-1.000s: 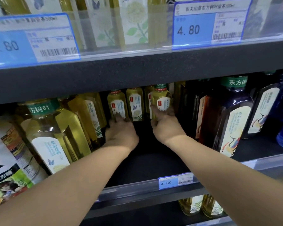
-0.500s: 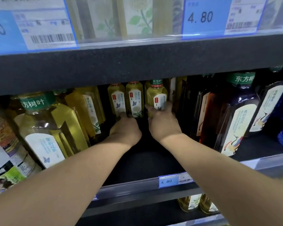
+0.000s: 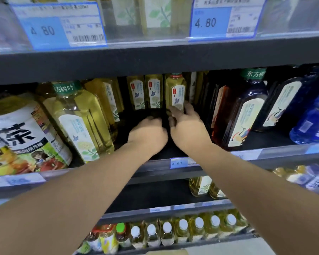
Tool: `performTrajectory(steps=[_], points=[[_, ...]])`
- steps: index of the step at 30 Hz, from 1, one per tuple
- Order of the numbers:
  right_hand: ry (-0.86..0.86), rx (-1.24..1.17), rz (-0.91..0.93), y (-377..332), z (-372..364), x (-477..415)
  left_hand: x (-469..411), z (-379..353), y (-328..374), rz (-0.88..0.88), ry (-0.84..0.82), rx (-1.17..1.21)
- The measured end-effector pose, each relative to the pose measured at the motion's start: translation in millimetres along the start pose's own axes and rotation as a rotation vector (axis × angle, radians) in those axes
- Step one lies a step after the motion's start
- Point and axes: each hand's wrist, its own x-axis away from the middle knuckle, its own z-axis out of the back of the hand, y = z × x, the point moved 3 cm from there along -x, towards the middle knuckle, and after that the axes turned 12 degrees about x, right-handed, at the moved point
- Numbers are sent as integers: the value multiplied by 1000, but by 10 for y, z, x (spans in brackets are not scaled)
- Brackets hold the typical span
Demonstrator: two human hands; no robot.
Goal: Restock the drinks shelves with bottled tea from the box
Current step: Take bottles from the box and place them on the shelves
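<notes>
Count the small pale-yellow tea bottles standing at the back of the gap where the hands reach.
3: the left pale-yellow plastic bottle and middle bottle stand side by side; the right bottle sits between the right hand's fingers. More may hide behind.

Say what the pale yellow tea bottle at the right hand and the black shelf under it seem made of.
The pale yellow tea bottle: likely clear glossy plastic, liquid showing through, glints. The black shelf deck: probably matt painted metal, no glare.

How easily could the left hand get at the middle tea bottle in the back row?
Probably easily: the left hand sits in the shelf lane just short of the middle tea bottle, nothing between them. The right hand grips only the neighbouring bottle.
</notes>
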Motion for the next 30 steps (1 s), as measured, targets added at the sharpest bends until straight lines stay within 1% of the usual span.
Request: performTrajectory(steps=[4,8,10,12,15,18,20,22,26,28,30], points=[[68,-11,54,68,306,409,501,187,137,-115,143,66],[175,-100,130,54,621,988,1105,351,200,-259,221,82],[194,-123,161,65,692,1343,1436,348,194,-341,258,84],[178,-129,173,113,665,1707,1751,249,164,-394,271,125],[123,-181,145,234,423,2300,2184,-120,61,-420,205,175],[15,-194,77,371,-28,2958,2606,-700,-186,-393,68,169],[-85,-170,8,451,-387,3381,2861,-1101,-423,-367,-30,129],[-217,-141,-56,494,-750,3764,3107,-1469,-687,-323,-133,83],[-550,-53,-155,521,-1530,4443,3502,-2242,-1267,-220,-356,4],[-680,-9,-187,530,-1943,4702,3625,-2654,-1562,-147,-424,-1],[-763,33,-221,554,-2355,4873,3707,-3077,-1810,-88,-466,4]])
